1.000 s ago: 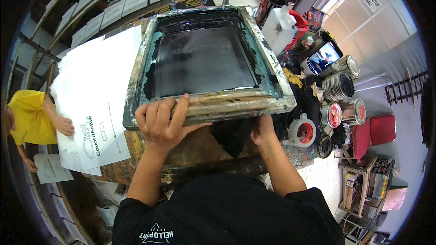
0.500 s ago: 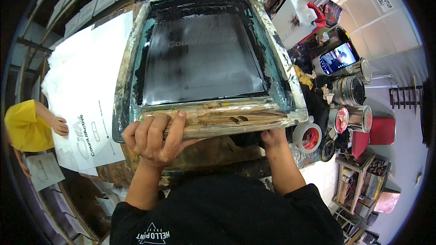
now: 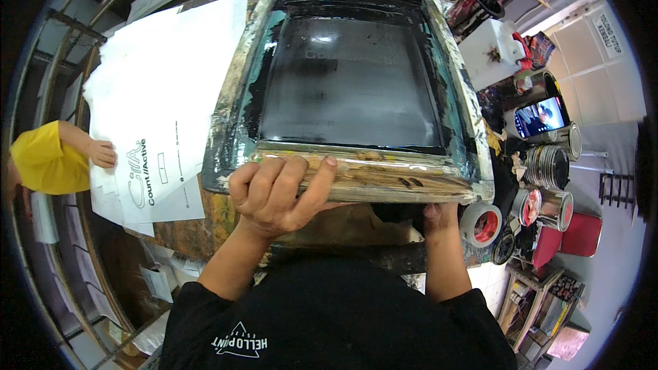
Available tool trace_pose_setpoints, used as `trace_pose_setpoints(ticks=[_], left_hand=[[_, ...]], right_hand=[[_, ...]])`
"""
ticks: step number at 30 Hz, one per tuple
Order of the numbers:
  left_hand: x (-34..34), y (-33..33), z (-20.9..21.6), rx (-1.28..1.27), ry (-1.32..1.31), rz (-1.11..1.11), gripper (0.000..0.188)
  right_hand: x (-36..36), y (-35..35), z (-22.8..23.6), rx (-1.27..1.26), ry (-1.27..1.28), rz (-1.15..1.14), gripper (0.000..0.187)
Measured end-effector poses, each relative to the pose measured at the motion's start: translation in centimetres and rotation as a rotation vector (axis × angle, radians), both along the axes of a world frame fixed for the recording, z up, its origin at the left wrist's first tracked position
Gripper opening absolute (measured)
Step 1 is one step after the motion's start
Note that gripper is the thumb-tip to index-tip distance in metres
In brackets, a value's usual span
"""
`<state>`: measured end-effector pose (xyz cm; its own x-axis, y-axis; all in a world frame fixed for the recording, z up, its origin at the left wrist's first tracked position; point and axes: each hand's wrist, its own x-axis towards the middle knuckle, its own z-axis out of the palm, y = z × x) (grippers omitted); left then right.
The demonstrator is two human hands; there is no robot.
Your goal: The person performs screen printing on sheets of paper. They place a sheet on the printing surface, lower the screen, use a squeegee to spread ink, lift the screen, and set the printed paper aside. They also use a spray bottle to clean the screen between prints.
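A screen printing frame point(image 3: 384, 174) with worn wooden sides lies before me, its mesh point(image 3: 349, 89) coated with wet black ink. Faint lettering shows through near the far end of the mesh. My left hand point(image 3: 277, 192) is closed over the near wooden bar, left of its middle, fingers on top. My right hand point(image 3: 440, 218) is at the underside of the same bar near its right end; its fingers are hidden beneath the frame. White printed sheets point(image 3: 164, 96) lie stacked to the left, where a co-worker's hand point(image 3: 103, 154) rests on their edge.
Right of the frame stand a roll of tape point(image 3: 481, 224), open tins point(image 3: 555, 209), a white jerrycan point(image 3: 490, 54) and a lit phone point(image 3: 540, 117). The co-worker's yellow sleeve point(image 3: 51, 157) and drying racks point(image 3: 55, 260) are at the left. A red chair point(image 3: 581, 234) stands farther right.
The whole view has shifted, moving the scene rightward. Both my hands stay at the near bar. A loose printed sheet in the co-worker's lower hand has moved left and away from the stack.
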<state>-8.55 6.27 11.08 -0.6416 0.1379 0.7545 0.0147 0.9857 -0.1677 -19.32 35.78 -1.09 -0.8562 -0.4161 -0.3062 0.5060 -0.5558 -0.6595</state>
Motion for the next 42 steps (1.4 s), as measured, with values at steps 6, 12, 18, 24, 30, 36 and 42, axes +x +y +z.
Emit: trace_pose_setpoints(ticks=[6, 12, 18, 24, 30, 36, 42], left_hand=[[-0.1, 0.0, -0.3, -0.011, 0.029, 0.002, 0.021], [-0.3, -0.1, -0.1, -0.003, 0.043, 0.001, 0.016], [-0.1, 0.0, 0.4, 0.005, 0.012, 0.006, 0.035], [-0.1, -0.1, 0.5, 0.009, 0.009, -0.051, 0.069], [-0.3, 0.5, 1.2, 0.016, -0.020, -0.042, 0.073], [-1.1, 0.3, 4.0, 0.031, -0.009, -0.021, 0.078], [-2.4, -0.5, 6.7, 0.033, -0.015, -0.082, 0.084]], right_hand=[[0.2, -7.8, -2.5, -0.149, -0.050, 0.148, 0.043], [0.7, -14.4, -3.2, -0.171, -0.154, 0.198, 0.044], [0.6, -15.5, -3.1, -0.176, -0.150, 0.177, 0.045], [0.0, -6.7, -0.1, -0.062, -0.052, -0.011, 0.046], [-3.6, 4.6, 0.4, 0.124, -0.050, -0.213, 0.042], [-2.5, 8.3, 9.3, 0.096, 0.116, -0.402, 0.033], [-2.7, 9.5, 10.5, 0.601, 0.479, -0.834, 0.027]])
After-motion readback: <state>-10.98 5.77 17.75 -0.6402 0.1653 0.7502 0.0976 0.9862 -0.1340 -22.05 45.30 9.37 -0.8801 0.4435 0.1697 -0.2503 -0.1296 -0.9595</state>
